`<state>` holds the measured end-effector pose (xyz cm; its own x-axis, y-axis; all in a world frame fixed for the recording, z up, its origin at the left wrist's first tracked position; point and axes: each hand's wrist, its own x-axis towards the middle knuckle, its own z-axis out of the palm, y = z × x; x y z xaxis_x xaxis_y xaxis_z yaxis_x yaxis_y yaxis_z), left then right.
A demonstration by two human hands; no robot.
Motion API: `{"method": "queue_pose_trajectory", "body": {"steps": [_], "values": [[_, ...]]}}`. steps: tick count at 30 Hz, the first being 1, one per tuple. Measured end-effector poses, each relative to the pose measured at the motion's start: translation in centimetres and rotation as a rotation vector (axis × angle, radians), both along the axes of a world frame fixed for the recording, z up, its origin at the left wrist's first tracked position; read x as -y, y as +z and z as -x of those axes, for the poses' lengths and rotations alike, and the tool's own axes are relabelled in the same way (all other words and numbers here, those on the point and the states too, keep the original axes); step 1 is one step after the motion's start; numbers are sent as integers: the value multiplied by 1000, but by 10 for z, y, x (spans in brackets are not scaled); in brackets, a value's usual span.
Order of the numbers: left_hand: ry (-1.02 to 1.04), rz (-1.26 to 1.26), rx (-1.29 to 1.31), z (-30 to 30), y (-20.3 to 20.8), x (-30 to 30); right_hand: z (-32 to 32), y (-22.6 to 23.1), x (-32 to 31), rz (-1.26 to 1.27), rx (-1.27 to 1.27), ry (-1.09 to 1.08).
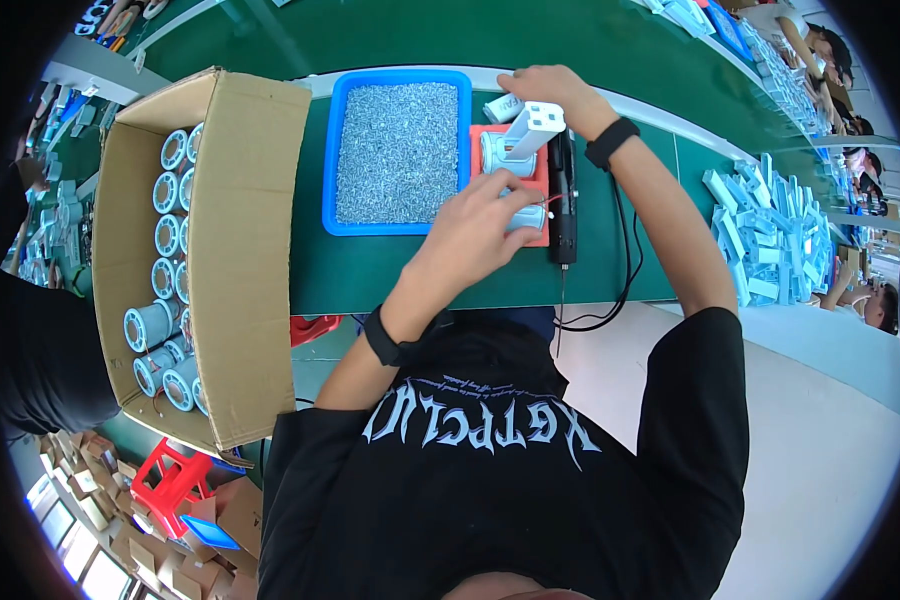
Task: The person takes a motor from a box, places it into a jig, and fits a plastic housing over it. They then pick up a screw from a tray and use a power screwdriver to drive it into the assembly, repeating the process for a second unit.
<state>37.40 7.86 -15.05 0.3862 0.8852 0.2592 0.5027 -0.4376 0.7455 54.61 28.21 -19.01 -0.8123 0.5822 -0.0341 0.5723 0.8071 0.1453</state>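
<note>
My left hand (475, 232) rests on the red mat (540, 238) and grips a small pale blue cylindrical part (530, 215) with a thin red wire. My right hand (550, 90) reaches over the far edge of the mat and holds a white rectangular plastic piece (533, 127), which stands tilted over another pale blue cylinder (500, 155). A black electric screwdriver (564, 200) lies along the mat's right side, its bit pointing toward me. Both wrists wear black bands.
A blue tray (335, 150) full of small metal screws sits left of the mat on the green table (370, 270). At the far left, an open cardboard box (245, 250) holds several cylinders. Pale blue plastic parts (765, 235) are piled on the right. A red stool (170, 485) stands lower left.
</note>
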Motion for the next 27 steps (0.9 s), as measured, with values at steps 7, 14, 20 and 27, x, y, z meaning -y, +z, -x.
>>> {"method": "queue_pose_trajectory", "body": {"steps": [7,14,20,27], "values": [[-84,150,39,-6,0,-6,-70,107,26,489,-903,-455],[-180,193,74,13,-3,-12,-71,70,169,887,-1380,-291],[-182,296,379,15,-7,-15,-34,53,199,811,-1504,-341],[-118,195,367,8,-13,-18,-30,58,193,679,-1367,-171]]}}
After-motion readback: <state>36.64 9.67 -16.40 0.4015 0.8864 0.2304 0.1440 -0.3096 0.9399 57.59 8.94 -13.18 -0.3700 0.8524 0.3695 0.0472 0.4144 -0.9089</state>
